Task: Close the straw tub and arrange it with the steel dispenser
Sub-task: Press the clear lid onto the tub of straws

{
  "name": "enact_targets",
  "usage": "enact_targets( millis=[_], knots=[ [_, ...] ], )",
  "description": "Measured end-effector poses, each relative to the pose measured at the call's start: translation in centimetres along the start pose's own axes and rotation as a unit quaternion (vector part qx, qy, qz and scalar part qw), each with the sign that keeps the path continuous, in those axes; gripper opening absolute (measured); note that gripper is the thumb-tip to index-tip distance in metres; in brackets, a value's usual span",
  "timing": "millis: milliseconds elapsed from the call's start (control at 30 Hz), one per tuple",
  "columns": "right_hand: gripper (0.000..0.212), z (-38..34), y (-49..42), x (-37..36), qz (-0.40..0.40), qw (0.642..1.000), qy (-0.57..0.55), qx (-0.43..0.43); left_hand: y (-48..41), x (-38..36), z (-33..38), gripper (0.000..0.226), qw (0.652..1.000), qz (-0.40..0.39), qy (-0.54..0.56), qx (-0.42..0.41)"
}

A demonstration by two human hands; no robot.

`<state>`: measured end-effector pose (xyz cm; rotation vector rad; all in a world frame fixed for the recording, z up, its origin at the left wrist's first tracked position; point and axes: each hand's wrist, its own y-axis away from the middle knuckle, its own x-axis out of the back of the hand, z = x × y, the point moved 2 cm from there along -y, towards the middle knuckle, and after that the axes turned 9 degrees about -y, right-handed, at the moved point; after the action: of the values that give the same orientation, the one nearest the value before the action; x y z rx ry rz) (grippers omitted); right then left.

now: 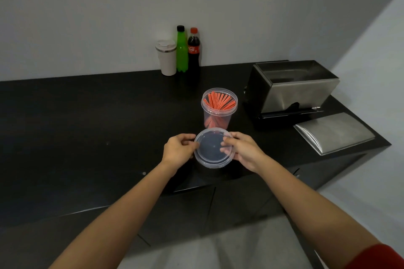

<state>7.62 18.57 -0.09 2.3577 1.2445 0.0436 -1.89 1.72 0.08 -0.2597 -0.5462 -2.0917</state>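
While my two hands hold the clear round lid [213,148] flat above the near part of the black tabletop [87,116], the straw tub [218,108] stands open just beyond it, upright and full of red straws [219,100] that lean against its wall. My left hand [178,150] pinches the lid's left rim, thumb and fingers [192,137] closed on the edge. My right hand [242,148] grips the right side, its fingers lying across the top of the lid and the thumb under or behind the rim, where I cannot see it clearly. The lid is apart from the tub, nearer to me and lower in view.

To the right of the tub, near but not touching it, sits the steel dispenser [293,85], a boxy open-topped body. Its steel cover [332,132] lies separately on the tabletop in front of it, toward the right corner. At the back, against the white wall, stand a cream tumbler [167,58], a green bottle [181,50] and a cola bottle [194,50], close together in a row, well apart from the tub
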Motion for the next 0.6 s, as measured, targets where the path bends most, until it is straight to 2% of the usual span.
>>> enact_targets(
  millis=[267, 400, 533, 600],
  knots=[
    [0.011, -3.8, -0.8, 0.1, -0.008, 0.995, -0.061, 0.081, -0.4, -0.7, 4.2, 0.027, 0.995, 0.054, -0.013, -0.082],
    [0.011, -6.2, -1.4, 0.5, 0.001, 0.989, 0.030, 0.147, -1.3, -0.8, 6.4, 0.031, 0.990, 0.089, 0.001, -0.109],
    [0.008, -8.3, -2.6, 1.3, 0.016, 0.967, 0.132, 0.215, -2.8, -0.6, 7.7, 0.033, 0.983, 0.133, 0.006, -0.126],
    [0.014, -9.2, -3.3, 1.4, 0.031, 0.953, 0.185, 0.239, -3.6, -0.6, 8.0, 0.035, 0.980, 0.152, -0.009, -0.125]
  ],
)
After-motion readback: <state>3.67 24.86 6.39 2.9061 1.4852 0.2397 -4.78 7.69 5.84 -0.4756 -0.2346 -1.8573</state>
